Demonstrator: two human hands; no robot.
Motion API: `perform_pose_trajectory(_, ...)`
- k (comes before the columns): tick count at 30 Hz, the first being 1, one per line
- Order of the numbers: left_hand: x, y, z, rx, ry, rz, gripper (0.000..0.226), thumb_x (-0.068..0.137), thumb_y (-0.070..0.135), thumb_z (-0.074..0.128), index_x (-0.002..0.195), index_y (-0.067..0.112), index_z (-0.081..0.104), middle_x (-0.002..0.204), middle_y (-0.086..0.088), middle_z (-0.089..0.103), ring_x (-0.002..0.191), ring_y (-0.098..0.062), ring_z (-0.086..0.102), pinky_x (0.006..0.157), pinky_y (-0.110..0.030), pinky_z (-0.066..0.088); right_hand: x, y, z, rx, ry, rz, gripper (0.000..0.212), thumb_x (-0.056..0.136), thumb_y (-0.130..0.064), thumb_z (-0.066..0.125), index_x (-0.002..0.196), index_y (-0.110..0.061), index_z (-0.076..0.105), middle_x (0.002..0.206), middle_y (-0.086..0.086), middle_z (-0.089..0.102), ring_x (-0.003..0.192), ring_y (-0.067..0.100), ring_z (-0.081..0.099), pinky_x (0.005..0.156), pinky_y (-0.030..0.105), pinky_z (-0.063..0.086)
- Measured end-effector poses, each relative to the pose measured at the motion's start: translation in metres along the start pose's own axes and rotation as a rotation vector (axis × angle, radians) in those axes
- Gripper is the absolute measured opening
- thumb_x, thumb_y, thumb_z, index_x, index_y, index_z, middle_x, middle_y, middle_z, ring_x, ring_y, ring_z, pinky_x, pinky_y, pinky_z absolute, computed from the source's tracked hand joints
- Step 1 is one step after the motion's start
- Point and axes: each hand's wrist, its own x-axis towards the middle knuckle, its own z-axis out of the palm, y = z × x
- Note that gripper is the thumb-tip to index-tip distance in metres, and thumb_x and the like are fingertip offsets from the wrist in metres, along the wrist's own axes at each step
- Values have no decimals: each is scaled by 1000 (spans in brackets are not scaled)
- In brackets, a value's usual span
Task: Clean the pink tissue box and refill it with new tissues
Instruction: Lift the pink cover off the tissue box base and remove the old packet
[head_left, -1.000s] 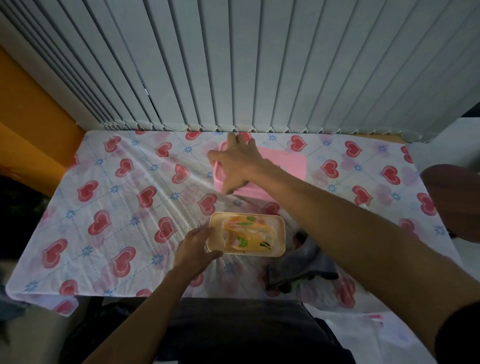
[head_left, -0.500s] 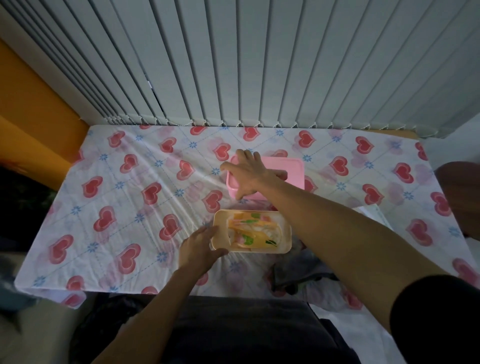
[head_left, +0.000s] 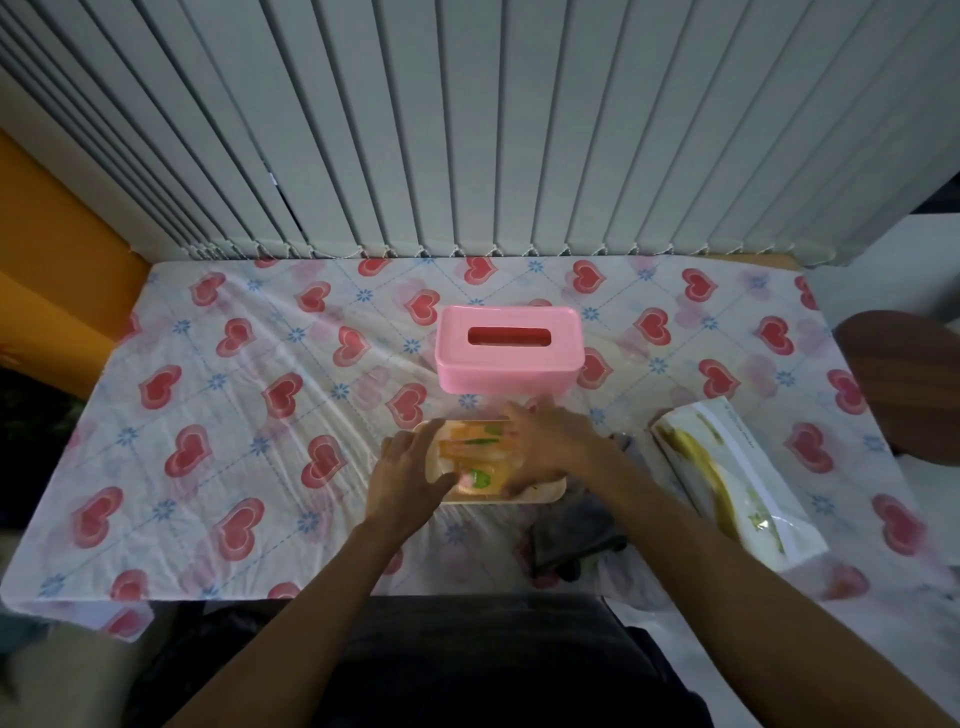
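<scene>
One pink plastic tissue box (head_left: 506, 364) with a slotted top, toward the far edge of the table (head_left: 234, 415). One beige rounded tray (head_left: 540, 493) at the front edge, carrying one orange-and-green printed packet (head_left: 467, 449). One white-and-yellow soft tissue pack (head_left: 727, 478) near the right edge. One dark grey rag (head_left: 576, 535). Two hands: left hand (head_left: 402, 475), right hand (head_left: 545, 447).

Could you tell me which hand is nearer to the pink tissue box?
Right. The right hand lies over the beige tray just in front of the pink tissue box, fingers pointing at it; the left hand sits at the tray's left edge, farther off.
</scene>
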Motion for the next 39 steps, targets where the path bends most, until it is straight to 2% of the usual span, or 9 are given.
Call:
perform_pose_trajectory(2, 1, 5, 4, 26, -55, 2, 52, 84, 42, 70, 132, 29, 57, 130, -4, 60, 118, -26, 53, 96, -39, 46, -3, 2, 11, -71, -88, 2, 95, 62, -51, 84, 136, -26, 30, 129, 7, 52, 103, 30, 60, 78, 41, 52)
perform_pose_trajectory(4, 2, 6, 2, 9, -67, -11, 35, 87, 41, 67, 119, 28, 66, 125, -1, 64, 112, -22, 57, 95, -38, 48, -1, 1, 16, -62, -37, -2, 65, 77, -34, 77, 128, -22, 39, 118, 7, 55, 87, 23, 59, 69, 35, 49)
perform_pose_trajectory(9, 4, -3, -34, -107, 57, -105, 12, 84, 35, 70, 91, 25, 72, 88, 6, 69, 79, -13, 63, 68, -31, 54, 17, -19, -9, -12, 60, -43, 6, 92, -22, 63, 93, -18, 59, 90, 1, 64, 81, 20, 63, 79, 36, 57)
perform_pose_trajectory(14, -24, -43, -70, -199, 265, -306, 14, 80, 44, 71, 80, 31, 65, 69, 13, 61, 61, -4, 58, 51, -19, 38, 53, -91, -41, -20, 258, -213, 16, 87, -9, 60, 84, -23, 55, 85, 0, 55, 70, 21, 56, 56, 27, 39)
perform_pose_trajectory(19, -57, -78, -66, -246, 258, -524, 25, 80, 43, 73, 94, 25, 64, 79, 4, 67, 68, -8, 60, 55, -25, 40, 83, -173, -23, -106, 189, -336, 34, 88, 2, 48, 118, -13, 57, 127, 18, 49, 95, 34, 62, 66, 35, 40)
perform_pose_trajectory(24, -76, -85, -53, -277, 194, -679, 37, 81, 45, 71, 109, 21, 65, 93, 1, 71, 76, -13, 64, 64, -28, 48, 94, -207, 11, -106, 49, -386, 46, 91, 0, 46, 136, -10, 45, 135, 19, 42, 108, 39, 59, 70, 37, 43)
perform_pose_trajectory(30, -58, -70, -57, -154, 136, -682, 55, 78, 55, 69, 120, 19, 61, 114, -8, 65, 99, -25, 62, 79, -36, 52, 89, -182, 10, -60, 185, -389, 40, 89, 0, 50, 126, -12, 51, 123, 14, 49, 102, 36, 61, 67, 37, 42)
perform_pose_trajectory(34, -54, -63, -69, -52, 213, -717, 57, 74, 55, 70, 119, 23, 57, 125, -9, 47, 116, -30, 49, 86, -42, 47, 76, -163, 3, 42, 190, -391, 44, 87, -3, 55, 129, -17, 53, 124, 10, 50, 106, 33, 59, 81, 43, 51)
perform_pose_trajectory(39, -14, -22, -72, -20, 248, -528, 50, 76, 38, 71, 119, 16, 58, 124, -15, 49, 117, -35, 46, 93, -46, 44, 54, -83, -16, 170, 347, -207, 30, 89, -10, 62, 118, -14, 63, 116, 9, 61, 97, 28, 65, 79, 35, 56)
